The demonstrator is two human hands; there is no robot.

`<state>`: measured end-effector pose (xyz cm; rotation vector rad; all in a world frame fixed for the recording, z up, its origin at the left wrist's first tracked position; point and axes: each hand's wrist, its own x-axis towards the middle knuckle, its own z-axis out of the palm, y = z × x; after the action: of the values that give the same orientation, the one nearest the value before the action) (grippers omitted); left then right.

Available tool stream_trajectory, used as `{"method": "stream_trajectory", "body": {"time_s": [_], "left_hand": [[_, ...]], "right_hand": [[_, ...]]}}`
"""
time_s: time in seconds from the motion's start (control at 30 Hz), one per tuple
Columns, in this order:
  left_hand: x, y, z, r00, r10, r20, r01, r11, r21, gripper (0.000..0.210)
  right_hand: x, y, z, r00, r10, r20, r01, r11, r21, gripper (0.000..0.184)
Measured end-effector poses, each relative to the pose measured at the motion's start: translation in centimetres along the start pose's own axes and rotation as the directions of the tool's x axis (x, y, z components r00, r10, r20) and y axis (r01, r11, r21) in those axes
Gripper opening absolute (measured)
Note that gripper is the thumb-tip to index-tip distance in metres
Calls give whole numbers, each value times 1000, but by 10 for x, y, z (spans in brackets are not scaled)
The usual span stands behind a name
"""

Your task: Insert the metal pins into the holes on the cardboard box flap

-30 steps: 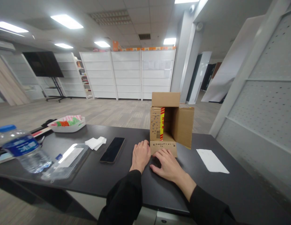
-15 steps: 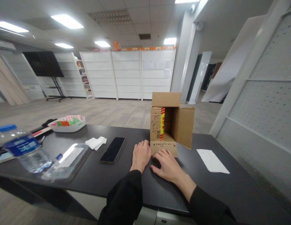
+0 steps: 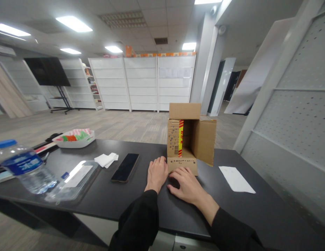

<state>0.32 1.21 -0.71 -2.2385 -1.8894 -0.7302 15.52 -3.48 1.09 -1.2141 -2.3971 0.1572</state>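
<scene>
My left hand [image 3: 157,174] lies on the dark tabletop, palm down, its fingers stretched forward and holding nothing visible. Right of it, my right hand [image 3: 187,184] is arched over the table, thumb apart from the lightly bent fingers. Beneath its palm is a dark patch; whether that is an object or shadow I cannot make out. Just beyond both hands stands an open cardboard box [image 3: 172,137], its mouth facing me. Flaps stick out at the top, the right and the bottom, and red-and-yellow tape runs down its front left. My right fingertips reach its lower flap.
Left of my hands lie a black phone [image 3: 125,168], crumpled white tissue [image 3: 106,160] and a clear plastic case [image 3: 78,179]. Farther left are a tilted water bottle [image 3: 26,165] and a white basket [image 3: 77,142] with coloured packets. White paper [image 3: 237,179] lies at right.
</scene>
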Motion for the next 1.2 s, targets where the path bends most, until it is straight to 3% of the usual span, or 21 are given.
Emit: {"method": "stream_trajectory", "body": {"time_s": [1.2], "left_hand": [[0, -1, 0, 1000, 2, -1, -2, 1000, -9, 18]], "right_hand": [[-4, 1, -1, 1000, 26, -7, -26, 999, -33, 23]]}}
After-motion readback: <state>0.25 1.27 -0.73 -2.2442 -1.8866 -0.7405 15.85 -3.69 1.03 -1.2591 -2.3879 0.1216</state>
